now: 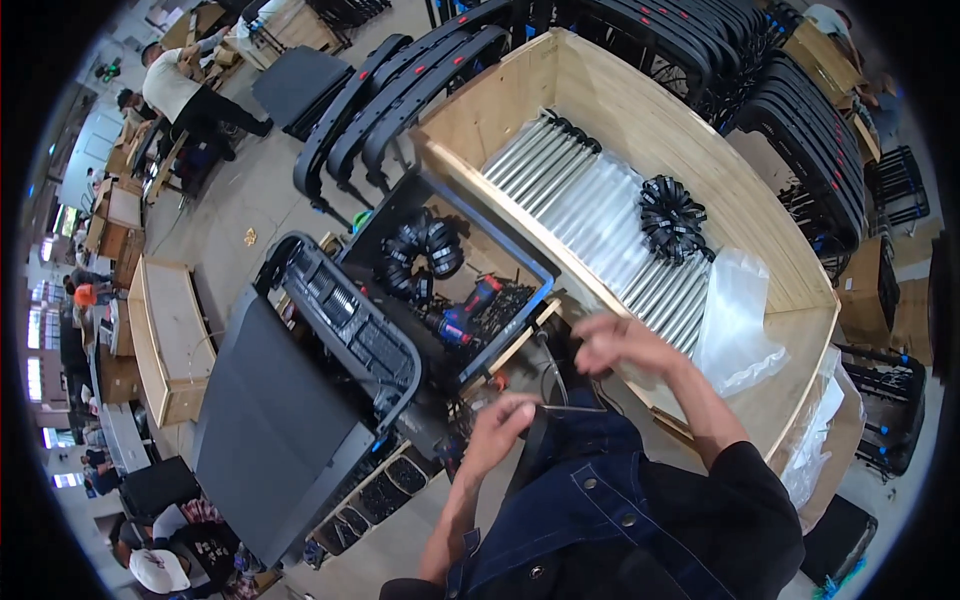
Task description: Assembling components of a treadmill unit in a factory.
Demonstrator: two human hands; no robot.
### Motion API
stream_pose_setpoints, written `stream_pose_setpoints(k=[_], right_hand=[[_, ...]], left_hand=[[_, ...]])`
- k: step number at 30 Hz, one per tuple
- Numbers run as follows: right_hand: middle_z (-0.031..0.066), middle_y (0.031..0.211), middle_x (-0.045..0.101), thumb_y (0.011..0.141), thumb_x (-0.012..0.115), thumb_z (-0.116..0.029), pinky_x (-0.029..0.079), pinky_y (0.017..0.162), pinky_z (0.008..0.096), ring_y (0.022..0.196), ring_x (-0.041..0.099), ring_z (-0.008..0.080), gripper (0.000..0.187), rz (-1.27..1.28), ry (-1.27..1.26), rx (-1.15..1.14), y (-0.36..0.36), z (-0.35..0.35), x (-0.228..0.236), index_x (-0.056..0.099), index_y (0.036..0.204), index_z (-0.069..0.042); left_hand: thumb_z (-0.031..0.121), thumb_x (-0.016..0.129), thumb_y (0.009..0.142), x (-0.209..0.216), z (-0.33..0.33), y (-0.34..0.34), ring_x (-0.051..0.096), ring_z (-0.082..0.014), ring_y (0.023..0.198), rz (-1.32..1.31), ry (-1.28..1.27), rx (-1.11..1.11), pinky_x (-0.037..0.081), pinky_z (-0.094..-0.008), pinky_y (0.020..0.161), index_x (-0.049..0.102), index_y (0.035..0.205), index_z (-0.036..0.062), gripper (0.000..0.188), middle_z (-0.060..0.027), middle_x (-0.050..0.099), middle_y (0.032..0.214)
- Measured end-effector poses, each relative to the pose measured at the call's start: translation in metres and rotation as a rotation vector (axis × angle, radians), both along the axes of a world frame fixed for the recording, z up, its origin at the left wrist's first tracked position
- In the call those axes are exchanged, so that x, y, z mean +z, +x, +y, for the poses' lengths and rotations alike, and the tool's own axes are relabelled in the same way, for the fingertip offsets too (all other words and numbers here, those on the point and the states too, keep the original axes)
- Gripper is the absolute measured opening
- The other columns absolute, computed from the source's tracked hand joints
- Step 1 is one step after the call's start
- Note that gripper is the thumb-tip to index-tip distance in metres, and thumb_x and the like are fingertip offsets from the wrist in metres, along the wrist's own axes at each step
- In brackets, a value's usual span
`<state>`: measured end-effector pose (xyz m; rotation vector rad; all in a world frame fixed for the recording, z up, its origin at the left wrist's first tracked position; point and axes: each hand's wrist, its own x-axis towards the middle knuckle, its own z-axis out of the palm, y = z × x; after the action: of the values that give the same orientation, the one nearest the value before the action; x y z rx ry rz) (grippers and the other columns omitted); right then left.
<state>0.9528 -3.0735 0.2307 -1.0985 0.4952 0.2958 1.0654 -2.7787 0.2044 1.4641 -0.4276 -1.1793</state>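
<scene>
My left hand (500, 430) is closed in a pinch on a thin metal rod (572, 408), which points right across the front of my dark apron (560, 510). To the right and a little higher, my right hand (622, 345) is raised beside the near wall of a wooden crate (800, 350). Motion smears its fingers, so I cannot tell whether they hold anything. A dark bin (545, 275) ahead of my hands contains a red and blue power drill (468, 310), black ring-shaped parts (420, 255) and small dark pieces.
Inside the crate lie shiny metal tubes (545, 160), a black ring bundle (672, 215) and clear plastic film (738, 325). A treadmill-like machine (280, 420) stands at left. Black curved frames (640, 40) are stacked behind. Other people (180, 85) work at the far left.
</scene>
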Motion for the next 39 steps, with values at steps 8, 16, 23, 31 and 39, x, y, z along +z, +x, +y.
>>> stream_pose_setpoints(k=[8,16,23,31,39], right_hand=[[0.0172,0.112,0.068,0.095,0.067,-0.028,0.060,0.082,0.0383,0.095,0.070,0.0278,0.046,0.205,0.243,-0.587,0.180,-0.173,-0.250,0.056,0.129,0.001],[0.0071,0.064,0.059,0.087,0.069,-0.015,0.044,0.038,0.0338,0.046,0.056,0.0177,0.016,0.518,-0.095,-0.517,0.313,-0.192,-0.494,0.066,0.079,-0.001],[0.0046,0.066,0.062,0.076,0.079,-0.022,0.038,0.039,0.0331,0.047,0.052,0.0163,0.021,0.660,0.044,-0.664,0.332,-0.217,-0.550,0.066,0.079,-0.005],[0.0044,0.087,0.065,0.091,0.062,-0.014,0.056,0.082,0.0352,0.081,0.065,0.0177,0.012,0.164,0.257,-0.617,0.241,-0.233,-0.346,0.065,0.098,-0.005],[0.0092,0.081,0.066,0.078,0.068,-0.008,0.056,0.068,0.0329,0.069,0.066,0.0185,0.050,0.239,-0.355,0.093,0.069,-0.201,-0.014,0.053,0.123,0.005]], left_hand=[[0.017,0.066,0.095,-0.044,-0.267,0.186,0.063,-0.0253,0.084,-1.004,-0.075,0.100,0.048,-0.0361,0.078,0.068,0.107,0.0034,0.018,-0.0109,0.069,0.095],[0.036,0.069,0.091,-0.121,-0.348,0.265,0.065,-0.0259,0.076,-1.265,0.157,-0.185,0.051,-0.0389,0.076,0.066,0.089,0.0094,0.027,-0.0075,0.064,0.077],[0.025,0.072,0.087,-0.114,-0.354,0.266,0.063,-0.0205,0.075,-1.190,0.236,-0.121,0.049,-0.0347,0.076,0.068,0.087,0.0109,0.014,-0.0028,0.060,0.074],[0.025,0.065,0.089,-0.117,-0.332,0.263,0.064,-0.0284,0.084,-1.239,0.245,-0.069,0.050,-0.0385,0.082,0.061,0.087,0.0082,0.018,-0.0081,0.061,0.078],[0.014,0.062,0.082,-0.029,-0.314,0.156,0.060,-0.0323,0.107,-1.678,-0.267,0.030,0.047,-0.0475,0.100,0.054,0.135,0.0102,0.054,-0.0147,0.058,0.117]])
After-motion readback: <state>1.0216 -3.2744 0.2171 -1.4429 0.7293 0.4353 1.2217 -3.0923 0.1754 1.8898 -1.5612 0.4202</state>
